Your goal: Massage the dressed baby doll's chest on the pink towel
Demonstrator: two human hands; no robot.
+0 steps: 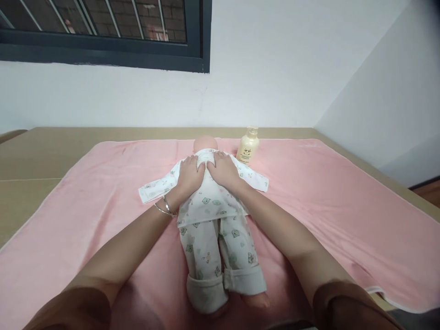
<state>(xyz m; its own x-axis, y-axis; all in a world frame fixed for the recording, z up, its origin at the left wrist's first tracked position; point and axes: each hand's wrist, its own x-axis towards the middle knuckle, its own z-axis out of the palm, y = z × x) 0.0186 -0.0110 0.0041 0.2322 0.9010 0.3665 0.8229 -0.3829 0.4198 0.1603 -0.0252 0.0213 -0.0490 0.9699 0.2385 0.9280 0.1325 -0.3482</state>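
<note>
A baby doll [205,144] lies stretched out on a pink blanket [113,183], its bald head pointing away from me and its face hidden. It wears a white printed top [213,201] and matching trousers [206,247] with turned-up cuffs; one bare foot [256,300] shows. Both sleeves spread out to the sides. My left hand [189,176] rests flat on the left of the doll's upper body, fingers extended. On the other side my right hand [225,172] lies flat too, its thumb close to the left thumb. Neither hand grips anything.
A pale yellow pump bottle [247,145] stands on the blanket, right of the doll's head. Beneath the blanket is a wooden table [30,151], its far edge against a white wall [268,68]. A dark-framed window [103,50] is at upper left.
</note>
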